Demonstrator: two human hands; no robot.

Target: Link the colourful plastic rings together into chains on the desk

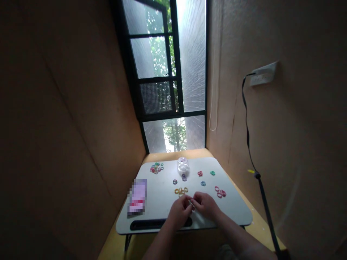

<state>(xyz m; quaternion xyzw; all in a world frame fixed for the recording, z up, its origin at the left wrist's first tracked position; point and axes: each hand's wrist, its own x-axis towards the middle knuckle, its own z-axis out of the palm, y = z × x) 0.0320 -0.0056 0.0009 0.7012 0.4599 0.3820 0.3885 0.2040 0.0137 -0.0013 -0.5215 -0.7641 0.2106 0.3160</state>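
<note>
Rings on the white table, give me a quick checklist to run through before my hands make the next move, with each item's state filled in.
1. Left hand and right hand over the table: ok, fingertips close together.
2. Small item between the fingertips identified: cannot tell, the fingers mostly hide it.
3. Yellow rings grouped: ok, just beyond the hands.
4. Pink rings apart from the yellow ones: ok, off to the right.
5. Far-left pile separated by colour: not ok, colours are mixed.
6. Jar upright: ok, near the far edge.
</note>
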